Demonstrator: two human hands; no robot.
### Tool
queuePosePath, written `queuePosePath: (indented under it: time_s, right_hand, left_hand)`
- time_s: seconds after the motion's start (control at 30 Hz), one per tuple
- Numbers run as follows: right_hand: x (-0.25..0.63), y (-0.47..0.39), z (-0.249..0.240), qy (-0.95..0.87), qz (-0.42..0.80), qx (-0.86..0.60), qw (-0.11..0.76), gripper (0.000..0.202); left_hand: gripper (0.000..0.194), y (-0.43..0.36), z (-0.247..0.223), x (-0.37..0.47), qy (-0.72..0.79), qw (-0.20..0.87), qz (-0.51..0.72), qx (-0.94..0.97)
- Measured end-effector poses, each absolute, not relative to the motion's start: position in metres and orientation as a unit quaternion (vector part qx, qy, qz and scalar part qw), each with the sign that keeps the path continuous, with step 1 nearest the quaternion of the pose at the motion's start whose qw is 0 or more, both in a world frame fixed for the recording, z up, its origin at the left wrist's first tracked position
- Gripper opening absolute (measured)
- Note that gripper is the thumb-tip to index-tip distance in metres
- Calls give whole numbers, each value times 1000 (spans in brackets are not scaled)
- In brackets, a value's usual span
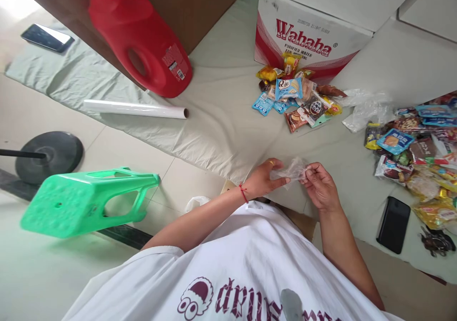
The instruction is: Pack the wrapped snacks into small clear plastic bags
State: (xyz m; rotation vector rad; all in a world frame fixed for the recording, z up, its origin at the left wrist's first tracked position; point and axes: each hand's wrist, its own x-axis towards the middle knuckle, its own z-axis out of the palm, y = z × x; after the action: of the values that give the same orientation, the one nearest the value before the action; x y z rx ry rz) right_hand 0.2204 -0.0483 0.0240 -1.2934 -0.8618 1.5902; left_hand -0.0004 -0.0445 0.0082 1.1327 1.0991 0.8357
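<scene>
A crumpled clear plastic bag (pixel 295 169) is stretched between my two hands, just above the near edge of the cloth-covered table. My left hand (pixel 263 179), with a red string bracelet and a ring, has its thumb and fingers around one side of the bag. On the other side, my right hand (pixel 320 184) pinches the bag between thumb and fingertips. Beyond them lies a small heap of wrapped snacks (pixel 289 88). A larger pile of wrapped snacks (pixel 416 145) spreads to the right, with another clear plastic bag (pixel 367 106) between the two heaps.
A Wahaha carton (pixel 307 40) stands at the back. Leftward are a red jug (pixel 143 40), a white roll (pixel 137 109) and a phone (pixel 46 37). A green stool (pixel 82 202) stands on the floor. A black phone (pixel 393 225) and keys (pixel 437 241) lie at right.
</scene>
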Motion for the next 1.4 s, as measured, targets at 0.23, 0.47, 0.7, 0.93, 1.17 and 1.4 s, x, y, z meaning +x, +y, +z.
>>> queuePosePath:
  time_s: [0.23, 0.47, 0.7, 0.93, 1.17, 1.4]
  right_hand:
    - [225, -49, 26, -342, 637, -532, 441, 38]
    - [228, -53, 22, -363, 623, -551, 421, 45]
    - [204, -56, 13, -310, 638, -589, 386, 80]
    - [213, -58, 9, -289, 590, -631, 412, 47]
    - [239, -67, 6, -274, 559, -652, 433, 45]
    - [257, -76, 4, -309, 526, -674, 417, 43]
  left_hand:
    - [33, -44, 4, -3, 490, 643, 420, 412]
    - [29, -43, 10, -3, 555, 574, 462, 386]
    - [24, -41, 9, 0, 545, 561, 490, 385]
    - [22, -22, 1, -19, 589, 564, 548, 186]
    - [23, -6, 7, -36, 579, 556, 581, 132]
    - [21, 2, 5, -43, 561, 600, 560, 107]
